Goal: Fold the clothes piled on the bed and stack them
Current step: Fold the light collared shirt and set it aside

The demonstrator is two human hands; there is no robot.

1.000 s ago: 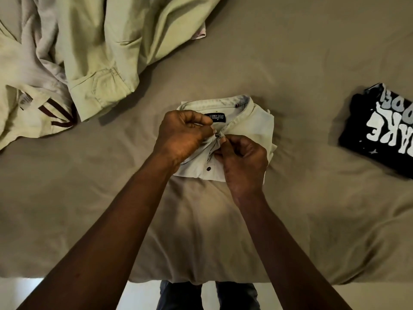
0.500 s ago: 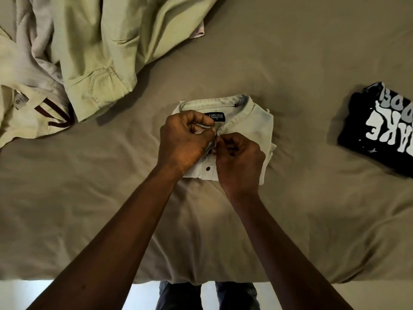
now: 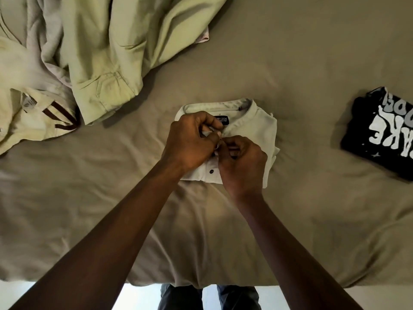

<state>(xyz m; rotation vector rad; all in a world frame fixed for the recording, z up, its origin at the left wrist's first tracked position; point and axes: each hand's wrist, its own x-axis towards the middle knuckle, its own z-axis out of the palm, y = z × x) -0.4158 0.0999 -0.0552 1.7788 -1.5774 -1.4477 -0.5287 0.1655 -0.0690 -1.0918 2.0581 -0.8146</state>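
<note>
On the bed, near the middle, lies a small folded white shirt, and both hands sit on top of it and hide much of its front. The left hand and the right hand are curled up tight and touch each other, each pinching the shirt's cloth just below the black label, with one dark button showing under them. Well apart on the left is a messy pile of light green clothes with a cream striped top beside it, and well apart on the right lies a folded black shirt with white letters.
</note>
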